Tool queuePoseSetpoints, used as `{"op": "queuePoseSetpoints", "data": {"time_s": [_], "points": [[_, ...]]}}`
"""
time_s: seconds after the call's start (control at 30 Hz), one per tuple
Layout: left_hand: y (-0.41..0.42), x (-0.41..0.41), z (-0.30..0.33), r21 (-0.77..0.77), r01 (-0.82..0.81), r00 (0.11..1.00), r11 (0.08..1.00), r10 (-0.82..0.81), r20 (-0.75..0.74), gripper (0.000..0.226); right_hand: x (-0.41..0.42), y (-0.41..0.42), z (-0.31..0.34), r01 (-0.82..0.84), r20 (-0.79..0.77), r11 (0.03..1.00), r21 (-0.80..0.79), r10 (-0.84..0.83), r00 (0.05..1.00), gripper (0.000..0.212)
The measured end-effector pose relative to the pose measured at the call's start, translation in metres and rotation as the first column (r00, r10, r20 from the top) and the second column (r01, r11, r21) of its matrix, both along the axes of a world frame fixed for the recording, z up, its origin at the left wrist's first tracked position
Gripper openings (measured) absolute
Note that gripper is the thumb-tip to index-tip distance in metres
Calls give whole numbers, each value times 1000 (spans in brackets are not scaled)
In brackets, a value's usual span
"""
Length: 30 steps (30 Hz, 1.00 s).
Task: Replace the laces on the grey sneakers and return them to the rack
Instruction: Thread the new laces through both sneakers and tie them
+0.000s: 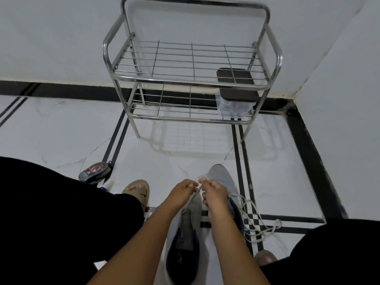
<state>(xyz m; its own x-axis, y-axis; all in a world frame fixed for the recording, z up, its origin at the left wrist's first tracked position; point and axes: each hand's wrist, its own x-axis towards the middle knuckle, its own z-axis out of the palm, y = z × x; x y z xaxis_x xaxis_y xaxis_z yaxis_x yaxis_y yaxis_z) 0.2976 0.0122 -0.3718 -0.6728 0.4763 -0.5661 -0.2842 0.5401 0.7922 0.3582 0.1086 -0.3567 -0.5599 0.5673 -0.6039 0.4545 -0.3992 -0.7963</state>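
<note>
Two grey sneakers lie on the floor between my knees. The near sneaker (185,239) points away from me, its dark opening toward me. The second sneaker (221,177) lies to its right, partly behind my right hand. My left hand (183,192) and my right hand (212,192) meet above the near sneaker's front, both pinching a white lace (194,195) that runs down to its eyelets. A loose white lace (259,225) lies tangled on the floor at the right.
A steel two-shelf shoe rack (191,79) stands against the wall ahead, with a dark-lidded clear box (236,97) on its lower shelf at the right. A small dark packet (95,171) lies on the floor at the left. My sandalled foot (136,190) sits beside it.
</note>
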Motion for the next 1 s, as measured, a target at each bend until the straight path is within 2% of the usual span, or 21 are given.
{"op": "queuePoseSetpoints", "data": {"time_s": [0.07, 0.17, 0.27, 0.37, 0.53, 0.67, 0.83, 0.93, 1.0], "points": [[8, -1, 17, 114, -9, 1000, 993, 6, 26, 28, -2, 12, 24, 41, -75, 999, 36, -38, 996, 17], [14, -6, 42, 232, 13, 998, 973, 0, -56, 28, 0, 34, 57, 124, -171, 992, 3, -122, 978, 13], [15, -11, 69, 292, 46, 997, 955, -24, -78, 24, 4, 51, 85, 200, -285, 976, -88, -217, 934, 11], [11, -14, 85, 315, 5, 996, 949, 22, -84, 18, 13, 62, 102, 266, -380, 950, -165, -310, 871, 13], [-15, -25, 86, 168, -177, 965, 970, 205, -166, 21, 31, 78, 114, 378, -414, 909, -174, -416, 810, 12], [-42, -31, 68, 3, -351, 908, 936, 342, -243, 25, 40, 80, 115, 429, -401, 890, -156, -454, 795, 10], [-62, -26, 47, -157, -515, 835, 843, 452, -313, 28, 39, 72, 109, 288, -346, 954, -86, -300, 889, 7], [-66, -22, 41, -252, -615, 768, 747, 494, -409, 26, 30, 62, 106, 97, -243, 995, 26, -87, 966, 9], [-60, -20, 40, -211, -631, 732, 747, 483, -480, 27, 24, 49, 102, -88, -176, 994, 67, 99, 980, 11]]}}
